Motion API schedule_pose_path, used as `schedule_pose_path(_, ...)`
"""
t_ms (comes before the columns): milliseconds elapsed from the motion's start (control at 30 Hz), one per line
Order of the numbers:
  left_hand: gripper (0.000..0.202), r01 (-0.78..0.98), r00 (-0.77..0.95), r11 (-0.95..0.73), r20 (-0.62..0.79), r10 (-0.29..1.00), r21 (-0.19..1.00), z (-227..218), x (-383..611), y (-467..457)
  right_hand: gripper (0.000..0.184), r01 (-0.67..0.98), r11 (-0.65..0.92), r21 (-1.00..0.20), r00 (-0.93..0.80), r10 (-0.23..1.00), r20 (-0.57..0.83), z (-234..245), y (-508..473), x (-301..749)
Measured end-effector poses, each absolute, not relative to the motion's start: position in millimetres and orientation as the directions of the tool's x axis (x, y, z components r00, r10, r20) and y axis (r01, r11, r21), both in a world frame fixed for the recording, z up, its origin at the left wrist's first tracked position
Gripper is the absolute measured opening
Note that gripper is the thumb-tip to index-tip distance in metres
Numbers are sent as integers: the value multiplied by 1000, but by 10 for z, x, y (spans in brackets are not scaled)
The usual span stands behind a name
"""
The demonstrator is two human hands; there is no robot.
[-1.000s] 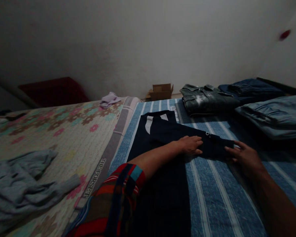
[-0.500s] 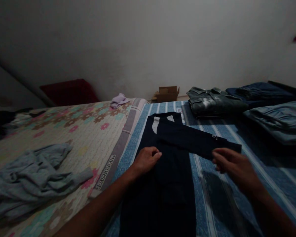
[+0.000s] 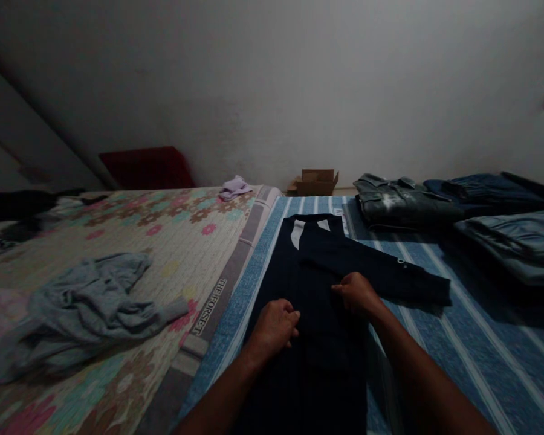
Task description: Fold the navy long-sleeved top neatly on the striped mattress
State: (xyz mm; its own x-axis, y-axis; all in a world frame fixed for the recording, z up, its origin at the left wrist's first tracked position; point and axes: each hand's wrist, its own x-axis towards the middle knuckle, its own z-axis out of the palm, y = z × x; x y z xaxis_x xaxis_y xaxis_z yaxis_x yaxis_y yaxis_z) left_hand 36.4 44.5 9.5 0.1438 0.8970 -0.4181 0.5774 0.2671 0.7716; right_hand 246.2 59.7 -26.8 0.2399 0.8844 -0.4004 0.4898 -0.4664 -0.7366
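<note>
A dark navy long-sleeved top lies lengthwise in front of me, its sides folded inward. White patches show near its neck, and one sleeve with a small light mark reaches out to the right. My left hand is closed over the top's left part, thumb against curled fingers. Close to where the sleeve leaves the body, my right hand is closed too, its fingertips at the dark cloth. Whether either hand pinches fabric cannot be made out in the dim light.
Beneath is a blue striped cover, beside a flowered cover on the left holding a crumpled grey garment and a lilac cloth. Folded denim and a dark folded jacket lie right. A cardboard box stands behind.
My right hand has moved left, from near the sleeve's cuff to the top's body. My left hand sits slightly lower. The view has shifted a little; the sleeve still points right.
</note>
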Motion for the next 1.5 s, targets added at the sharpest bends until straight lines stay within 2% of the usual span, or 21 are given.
schedule_pose_path(133, 14, 410, 88, 353, -421, 903, 841, 128, 375, 340, 12, 498, -443, -745, 288, 896, -339, -230, 637, 2423)
schedule_pose_path(233, 11, 261, 71, 432, -463, 883, 863, 154, 357, 285, 10, 439, -436, -785, 340, 890, -304, -196, 626, 2368)
schedule_pose_path(333, 6, 118, 132, 515, -527, 839, 849, 147, 335, 281, 10, 291, -472, -832, 358, 860, -363, -159, 590, 2292)
schedule_pose_path(500, 18, -48, 156, 642, -629, 762, 765, 99, 339, 339, 14, -1, -528, -850, 233, 826, -513, -57, 534, 2178)
schedule_pose_path(667, 23, -82, 185, 704, -684, 706, 705, 61, 381, 374, 4, -194, -562, -804, 123, 799, -588, 6, 532, 2111)
schedule_pose_path(967, 20, -106, 179, 582, -560, 809, 806, 41, 488, 306, 21, -414, -652, -635, -18, 703, -711, -11, 496, 2089)
schedule_pose_path(1167, 23, -248, 138, 527, -508, 850, 813, 91, 540, 278, 27, -470, -655, -592, -25, 680, -733, -59, 503, 2107)
schedule_pose_path(1333, 21, -321, 170, 552, -526, 833, 769, 44, 532, 318, 28, -492, -603, -627, -19, 728, -685, -52, 491, 2120)
schedule_pose_path(1500, 4, -356, 259, 689, -642, 722, 631, 55, 533, 356, 25, -503, -602, -620, -30, 730, -683, -45, 492, 2130)
